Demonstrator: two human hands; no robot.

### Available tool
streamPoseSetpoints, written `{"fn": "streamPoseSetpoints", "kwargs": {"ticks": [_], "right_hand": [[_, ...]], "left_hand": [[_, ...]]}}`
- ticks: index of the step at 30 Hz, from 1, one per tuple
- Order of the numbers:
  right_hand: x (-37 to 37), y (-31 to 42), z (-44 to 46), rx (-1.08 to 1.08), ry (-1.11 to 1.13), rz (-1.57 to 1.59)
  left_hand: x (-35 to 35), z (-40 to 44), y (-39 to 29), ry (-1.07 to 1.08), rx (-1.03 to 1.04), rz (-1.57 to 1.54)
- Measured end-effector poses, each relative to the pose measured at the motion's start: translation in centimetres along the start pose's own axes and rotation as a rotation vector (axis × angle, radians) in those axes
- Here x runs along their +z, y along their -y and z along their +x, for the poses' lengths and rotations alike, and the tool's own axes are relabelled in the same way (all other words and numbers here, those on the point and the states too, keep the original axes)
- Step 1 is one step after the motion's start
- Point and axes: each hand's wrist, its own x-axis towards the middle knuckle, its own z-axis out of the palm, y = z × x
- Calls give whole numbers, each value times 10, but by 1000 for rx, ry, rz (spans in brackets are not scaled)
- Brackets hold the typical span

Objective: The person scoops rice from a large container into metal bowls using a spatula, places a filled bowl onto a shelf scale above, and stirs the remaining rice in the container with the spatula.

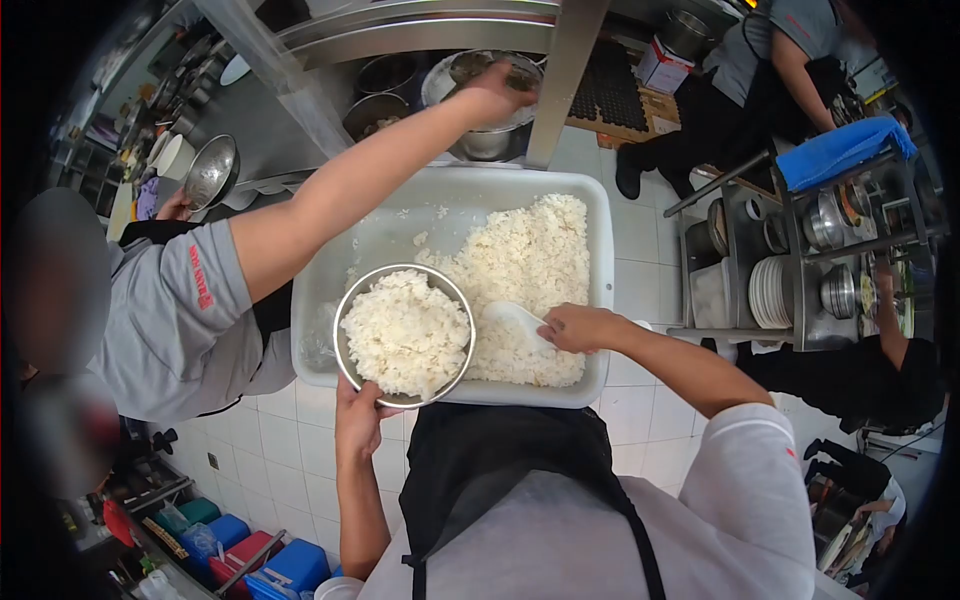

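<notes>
My left hand point(360, 418) grips the near-left rim of a round metal bowl point(453, 385), which is heaped with cooked white rice point(402, 325). The bowl is over the near-left part of a large white plastic tub point(603, 235). In my right hand point(582, 328), fingers closed round the handle, is a white rice paddle point(515, 318). Its blade rests at the loose rice point(535, 250) that fills the tub's right side. On the tub's left side the bottom shows, with scattered grains.
From the left a co-worker's arm point(350, 195) crosses above the tub's far edge into a metal pot point(490, 140). Behind the tub stands a steel frame post point(568, 80). A shelf rack with plates point(770, 292) is at right; more people stand around.
</notes>
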Motion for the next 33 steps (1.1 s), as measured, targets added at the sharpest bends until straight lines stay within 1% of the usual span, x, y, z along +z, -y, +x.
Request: {"fn": "streamPoseSetpoints", "kwargs": {"ticks": [1, 3, 4, 6, 10, 12, 15, 18, 21, 23, 24, 25, 27, 29, 31, 32, 33], "right_hand": [[1, -6, 3, 1, 0, 6], [1, -13, 8, 30, 94, 94], [1, -18, 5, 29, 89, 105], [2, -27, -6, 55, 59, 395], [2, -33, -17, 65, 28, 504], [-2, -35, -27, 48, 6, 629], [-6, -43, -48, 45, -40, 708], [-15, -49, -77, 27, -103, 781], [-30, -40, -110, -4, -175, 827], [-36, -24, -128, -111, -310, 715], [-32, -11, -131, -68, -414, 778], [-26, -5, -129, -64, -435, 781], [-10, 2, -116, -225, -701, 224], [10, 15, -98, -27, -731, -23], [23, 22, -95, -58, -881, -51], [29, 24, -91, -34, -869, -102], [36, 25, -88, 26, -867, -145]], "left_hand": [[-1, -3, 1, -2, 1, -11], [-4, -6, 2, -17, 17, -7], [-8, -5, 3, -39, 8, 22], [-7, -7, 1, -55, 7, 55], [-7, -2, 6, -34, 28, 89], [-4, 2, 7, -21, -1, 66], [7, 10, 10, -4, -29, 53], [23, 21, 15, 50, -20, 56], [41, 35, 21, 122, -26, 61], [57, 40, 23, 204, -35, 78], [66, 42, 23, 255, -21, 73], [76, 42, 21, 274, -15, 77], [96, 42, 15, 314, -84, 97], [107, 44, 13, 370, -87, 84], [119, 47, 12, 405, -79, 82], [120, 52, 18, 354, -41, 88], [118, 57, 18, 385, -57, 79]]}}
